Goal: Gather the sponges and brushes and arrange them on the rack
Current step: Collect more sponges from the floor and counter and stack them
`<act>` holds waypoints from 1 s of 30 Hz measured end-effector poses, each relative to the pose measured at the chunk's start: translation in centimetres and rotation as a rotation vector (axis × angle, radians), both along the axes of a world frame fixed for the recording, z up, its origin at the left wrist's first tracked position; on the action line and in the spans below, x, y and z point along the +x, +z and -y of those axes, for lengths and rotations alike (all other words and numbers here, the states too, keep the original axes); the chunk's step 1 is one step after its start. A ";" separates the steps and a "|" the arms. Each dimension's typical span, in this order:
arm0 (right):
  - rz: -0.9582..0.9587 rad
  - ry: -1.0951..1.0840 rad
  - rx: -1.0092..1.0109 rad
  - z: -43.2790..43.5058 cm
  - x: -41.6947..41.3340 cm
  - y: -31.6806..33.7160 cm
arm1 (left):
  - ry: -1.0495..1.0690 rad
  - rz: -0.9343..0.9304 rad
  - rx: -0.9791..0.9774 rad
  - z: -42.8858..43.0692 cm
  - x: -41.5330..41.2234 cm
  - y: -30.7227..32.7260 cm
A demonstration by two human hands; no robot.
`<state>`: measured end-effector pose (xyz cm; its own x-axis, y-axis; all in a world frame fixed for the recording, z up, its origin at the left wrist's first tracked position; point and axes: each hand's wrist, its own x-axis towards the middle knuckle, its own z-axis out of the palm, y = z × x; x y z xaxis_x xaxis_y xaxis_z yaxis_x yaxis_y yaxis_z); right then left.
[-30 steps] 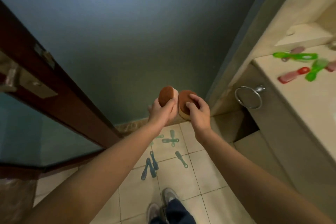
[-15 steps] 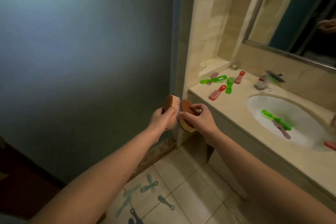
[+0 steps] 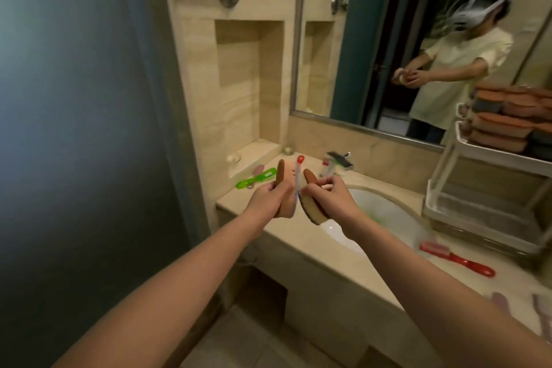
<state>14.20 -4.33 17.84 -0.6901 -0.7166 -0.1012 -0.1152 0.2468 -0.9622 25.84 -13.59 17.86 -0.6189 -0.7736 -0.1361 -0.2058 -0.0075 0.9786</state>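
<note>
The left sponge (image 3: 286,188), an oval pad of tan foam with a brown scouring face, stands on end in your left hand (image 3: 265,199). Its long axis runs nearly straight up and down and its brown face is turned to the left. Your fingers and thumb are curled round its lower half. The right sponge (image 3: 312,207), of the same make with a dark rim, leans with its long axis sloping from upper left down to lower right. Your right hand (image 3: 331,196) pinches it from the right side with bent fingers. The two sponges are just beside each other above the front left corner of the beige stone counter (image 3: 301,240), left of the white oval basin (image 3: 391,212). A red-tipped brush (image 3: 300,159) shows in the gap between them; you cannot tell from here whether it is held or lies on the counter behind. A green plastic brush (image 3: 257,179) lies on the counter beyond your left hand. A red-handled brush (image 3: 466,261) lies right of the basin, near the white tiered rack (image 3: 442,185). The rack's upper tier holds stacked sponges (image 3: 504,125). The wall mirror (image 3: 385,24) hangs above the chrome tap (image 3: 337,160).
</note>
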 end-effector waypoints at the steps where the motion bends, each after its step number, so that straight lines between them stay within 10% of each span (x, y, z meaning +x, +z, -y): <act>1: -0.005 -0.027 -0.011 -0.4 -1.4 0.3 | -0.016 -0.014 0.001 -0.2 -1.7 0.2; 30: -0.287 -0.785 -0.020 -11.5 -30.3 7.6 | -0.719 -0.232 -0.212 -4.3 -39.8 5.9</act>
<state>-16.06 7.19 25.46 -0.9866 -0.0164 0.1624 -0.1582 0.3409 -0.9267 -13.96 -9.28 23.79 -0.9722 -0.1672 0.1641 0.1209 0.2418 0.9628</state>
